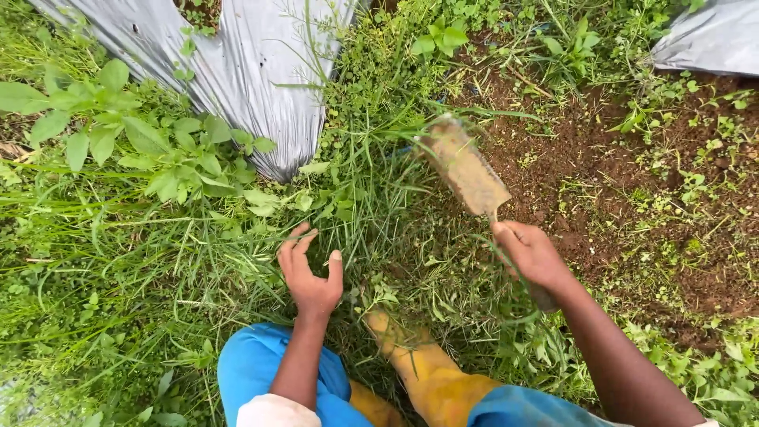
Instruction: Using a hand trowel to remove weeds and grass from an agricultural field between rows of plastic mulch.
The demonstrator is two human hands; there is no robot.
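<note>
Trowel (465, 168) clasped in right grip (531, 255); left grip (310, 273) spread.

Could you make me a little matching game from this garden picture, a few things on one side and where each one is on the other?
Things:
1. left hand
2. right hand
3. plastic sheet
4. yellow boot

Places:
A. top of the view, over the ground
B. bottom middle, among weeds
C. open, fingers spread in the grass
D. closed on the trowel handle

Pairs: 1-C, 2-D, 3-A, 4-B
</note>
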